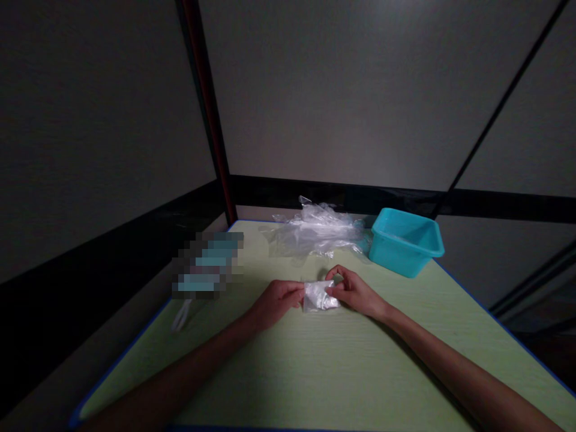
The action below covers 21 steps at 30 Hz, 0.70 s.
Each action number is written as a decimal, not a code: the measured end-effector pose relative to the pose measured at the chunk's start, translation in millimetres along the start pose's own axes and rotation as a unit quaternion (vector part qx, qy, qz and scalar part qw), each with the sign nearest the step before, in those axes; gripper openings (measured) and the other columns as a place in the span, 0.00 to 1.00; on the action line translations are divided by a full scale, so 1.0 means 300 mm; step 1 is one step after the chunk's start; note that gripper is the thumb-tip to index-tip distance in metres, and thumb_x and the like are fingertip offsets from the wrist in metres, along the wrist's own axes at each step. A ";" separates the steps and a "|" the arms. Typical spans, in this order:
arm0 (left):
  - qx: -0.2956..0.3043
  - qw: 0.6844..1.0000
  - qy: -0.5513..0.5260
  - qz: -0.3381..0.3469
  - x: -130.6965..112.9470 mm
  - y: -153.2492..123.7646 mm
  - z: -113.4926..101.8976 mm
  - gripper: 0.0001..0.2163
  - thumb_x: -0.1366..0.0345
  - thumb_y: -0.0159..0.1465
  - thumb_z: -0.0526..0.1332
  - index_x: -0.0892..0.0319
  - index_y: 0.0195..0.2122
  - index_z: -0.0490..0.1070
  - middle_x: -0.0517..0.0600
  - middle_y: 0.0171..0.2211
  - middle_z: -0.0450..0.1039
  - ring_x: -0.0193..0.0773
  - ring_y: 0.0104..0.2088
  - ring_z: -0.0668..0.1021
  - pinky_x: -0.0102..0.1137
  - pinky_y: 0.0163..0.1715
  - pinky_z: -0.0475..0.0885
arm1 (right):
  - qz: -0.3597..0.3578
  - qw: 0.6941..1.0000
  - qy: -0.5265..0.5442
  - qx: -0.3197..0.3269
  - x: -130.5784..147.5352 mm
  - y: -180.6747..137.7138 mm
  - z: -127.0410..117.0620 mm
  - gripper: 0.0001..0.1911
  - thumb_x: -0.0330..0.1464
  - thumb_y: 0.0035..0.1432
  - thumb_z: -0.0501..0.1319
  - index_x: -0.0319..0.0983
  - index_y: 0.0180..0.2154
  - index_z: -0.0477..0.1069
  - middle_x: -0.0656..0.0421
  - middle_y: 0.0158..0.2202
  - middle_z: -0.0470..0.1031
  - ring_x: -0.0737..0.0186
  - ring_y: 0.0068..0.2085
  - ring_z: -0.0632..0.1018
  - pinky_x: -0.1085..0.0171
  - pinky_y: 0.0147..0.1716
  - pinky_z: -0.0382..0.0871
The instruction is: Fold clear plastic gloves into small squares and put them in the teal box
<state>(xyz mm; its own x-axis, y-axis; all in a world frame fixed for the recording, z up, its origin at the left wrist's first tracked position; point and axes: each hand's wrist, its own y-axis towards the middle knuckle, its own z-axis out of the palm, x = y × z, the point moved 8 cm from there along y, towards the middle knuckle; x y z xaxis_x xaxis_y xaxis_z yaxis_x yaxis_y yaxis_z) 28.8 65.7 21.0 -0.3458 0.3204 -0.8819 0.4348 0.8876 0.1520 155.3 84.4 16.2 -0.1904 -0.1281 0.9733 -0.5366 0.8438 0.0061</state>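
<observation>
A small clear plastic bag (318,297) is held low over the middle of the table, between my two hands. Its shiny contents are too blurred to name. My left hand (282,298) pinches the bag's left edge, thumb on top. On the other side my right hand (353,293) grips the right edge between thumb and fingers, with the index finger bent above it. Behind the hands lies a crumpled heap of clear plastic bags (319,231).
A turquoise plastic basin (400,255) stands at the back right of the pale green table (288,372), which has a blue edge. At the left edge is a pixelated item with a white loop (181,315). Grey wall panels (324,102) rise close behind.
</observation>
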 end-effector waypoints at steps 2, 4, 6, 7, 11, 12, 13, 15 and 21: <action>-0.016 0.998 -0.053 -0.037 0.024 0.007 -0.009 0.10 0.63 0.58 0.52 0.63 0.35 0.66 0.48 0.26 0.70 0.34 0.28 0.74 0.26 0.25 0.67 | 0.010 1.000 0.001 -0.012 -0.011 0.011 -0.005 0.17 0.38 0.46 0.60 0.39 0.34 0.55 0.72 0.12 0.58 0.76 0.13 0.55 0.74 0.12 0.43; -0.037 0.992 -0.096 -0.071 0.041 0.009 -0.019 0.14 0.63 0.56 0.55 0.63 0.41 0.62 0.49 0.28 0.70 0.36 0.28 0.76 0.28 0.25 0.69 | 0.019 0.999 0.000 -0.026 -0.022 0.023 -0.011 0.17 0.37 0.44 0.60 0.39 0.33 0.55 0.73 0.11 0.57 0.76 0.12 0.55 0.74 0.12 0.44; -0.057 0.985 -0.128 -0.098 0.052 0.006 -0.027 0.17 0.63 0.54 0.57 0.61 0.43 0.58 0.48 0.28 0.69 0.36 0.27 0.77 0.29 0.25 0.71 | 0.029 0.999 -0.005 -0.040 -0.032 0.031 -0.017 0.16 0.36 0.43 0.60 0.39 0.33 0.55 0.73 0.11 0.57 0.76 0.12 0.55 0.74 0.11 0.44; -0.066 0.982 -0.140 -0.108 0.055 0.005 -0.029 0.18 0.64 0.53 0.58 0.61 0.43 0.57 0.46 0.28 0.68 0.35 0.26 0.77 0.29 0.24 0.71 | 0.034 0.998 -0.008 -0.047 -0.036 0.034 -0.020 0.16 0.36 0.43 0.60 0.39 0.33 0.54 0.73 0.12 0.58 0.76 0.12 0.56 0.74 0.10 0.45; -0.090 0.971 -0.172 -0.141 0.059 -0.002 -0.031 0.20 0.68 0.51 0.59 0.59 0.43 0.53 0.42 0.25 0.65 0.34 0.24 0.77 0.27 0.22 0.70 | 0.050 0.996 -0.021 -0.068 -0.041 0.034 -0.030 0.16 0.36 0.43 0.59 0.39 0.33 0.54 0.71 0.12 0.61 0.75 0.11 0.57 0.74 0.09 0.46; -0.092 0.969 -0.177 -0.147 0.057 -0.003 -0.030 0.20 0.69 0.51 0.59 0.59 0.43 0.52 0.41 0.24 0.64 0.34 0.23 0.77 0.26 0.22 0.70 | 0.053 0.996 -0.023 -0.072 -0.040 0.033 -0.033 0.15 0.35 0.43 0.59 0.39 0.33 0.54 0.71 0.12 0.61 0.75 0.11 0.57 0.74 0.09 0.46; -0.094 0.967 -0.181 -0.153 0.055 -0.005 -0.029 0.19 0.69 0.51 0.59 0.59 0.42 0.52 0.41 0.24 0.64 0.34 0.23 0.77 0.26 0.21 0.70 | 0.055 0.995 -0.024 -0.076 -0.038 0.032 -0.034 0.15 0.35 0.44 0.59 0.39 0.33 0.55 0.72 0.12 0.61 0.75 0.11 0.57 0.74 0.09 0.46; -0.094 0.965 -0.187 -0.160 0.050 -0.006 -0.027 0.18 0.69 0.51 0.58 0.59 0.42 0.52 0.41 0.24 0.64 0.33 0.22 0.77 0.25 0.20 0.70 | 0.058 0.995 -0.024 -0.080 -0.034 0.031 -0.036 0.15 0.35 0.44 0.58 0.40 0.33 0.54 0.72 0.12 0.60 0.75 0.11 0.57 0.75 0.09 0.46; -0.096 0.962 -0.189 -0.175 0.045 -0.005 -0.026 0.17 0.71 0.52 0.56 0.59 0.41 0.52 0.39 0.23 0.63 0.32 0.21 0.76 0.23 0.19 0.68 | 0.046 0.995 -0.004 -0.087 -0.021 0.044 -0.030 0.14 0.32 0.43 0.58 0.40 0.32 0.54 0.72 0.12 0.61 0.74 0.12 0.59 0.74 0.12 0.47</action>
<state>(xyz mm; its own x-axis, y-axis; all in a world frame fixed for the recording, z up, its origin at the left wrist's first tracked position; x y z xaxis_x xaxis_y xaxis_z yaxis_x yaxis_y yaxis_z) 17.1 71.4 12.4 -0.0994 -0.1196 -0.9878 0.1739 0.9754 -0.1355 156.8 101.0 12.3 -0.2400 -0.0491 0.9695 -0.3660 0.9296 -0.0435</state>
